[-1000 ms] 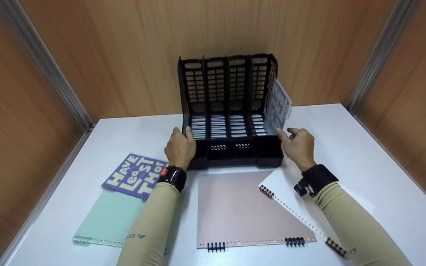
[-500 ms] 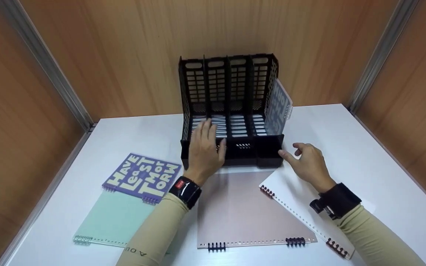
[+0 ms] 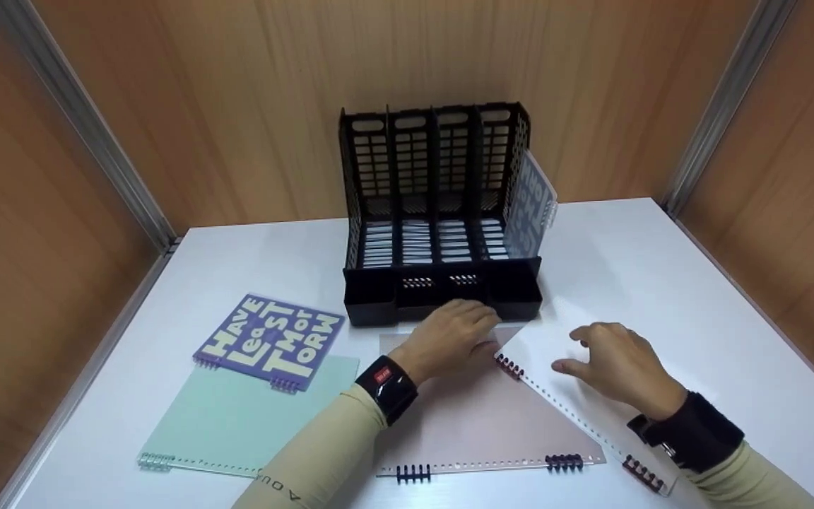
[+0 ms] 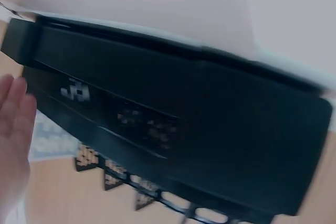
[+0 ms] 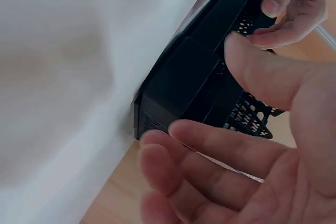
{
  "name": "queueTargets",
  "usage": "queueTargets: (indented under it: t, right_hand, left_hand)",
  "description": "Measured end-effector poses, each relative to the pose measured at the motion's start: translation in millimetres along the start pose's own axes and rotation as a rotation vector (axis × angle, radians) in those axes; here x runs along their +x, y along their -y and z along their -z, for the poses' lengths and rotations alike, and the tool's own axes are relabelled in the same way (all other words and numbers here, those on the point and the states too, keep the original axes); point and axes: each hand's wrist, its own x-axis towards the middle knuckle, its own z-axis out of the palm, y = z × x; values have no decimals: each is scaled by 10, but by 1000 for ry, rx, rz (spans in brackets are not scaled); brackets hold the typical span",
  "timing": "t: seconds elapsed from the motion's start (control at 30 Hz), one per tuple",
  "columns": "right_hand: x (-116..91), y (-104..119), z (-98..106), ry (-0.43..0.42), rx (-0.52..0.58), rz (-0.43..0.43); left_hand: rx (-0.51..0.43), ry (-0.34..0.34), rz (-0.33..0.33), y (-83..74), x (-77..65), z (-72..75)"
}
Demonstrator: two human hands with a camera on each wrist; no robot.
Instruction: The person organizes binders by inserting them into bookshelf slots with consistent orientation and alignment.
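Note:
My left hand (image 3: 453, 336) hovers over the far part of a pink loose-leaf notebook (image 3: 463, 431), its fingers loosely bent and holding nothing. Beside it lies a white notebook (image 3: 545, 353) with dark red rings, overlapping the pink one's right side. Over this white notebook is my right hand (image 3: 619, 367), thumb and fingers spread with nothing between them; the right wrist view shows its bare palm. A black four-slot file organizer (image 3: 513, 283) stands behind both hands. In its rightmost slot leans a grey-blue lettered notebook (image 3: 533, 205).
To the left, a purple lettered notebook (image 3: 269, 339) lies partly over a mint-green notebook (image 3: 237, 417). All of it is on a white table (image 3: 612, 247) enclosed by wood-grain panels (image 3: 294, 56) at the back and sides.
My left hand has left the organizer's left side, crossed its front and come down over the pink notebook. My right hand has let go of the organizer's right corner and drawn back toward me.

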Motion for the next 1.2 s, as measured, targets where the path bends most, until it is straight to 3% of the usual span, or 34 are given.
queueTargets:
  t: [0.3,0.43,0.63,0.8,0.97,1.2]
  right_hand:
    - [-350,80,32,80,-187,97]
    - [-461,95,21,121,-261,95]
    - [-528,107,-1,188,-308,84]
    - [-558,82,-20,242,-321,78]
    - [-571,70,-26,274,-336,92]
    - [-599,70,-7,273,-362,130]
  left_hand:
    - [148,212,-197,-346,255,-12]
    - [217,276,-267,-473,352,-29]
    - [286,373,-285,-597,445,-79]
    - [234,444,-273,-665,458,-147]
    - [204,432,-289,-706,439,-180]
    - [255,387,-344,-756,437,-173]
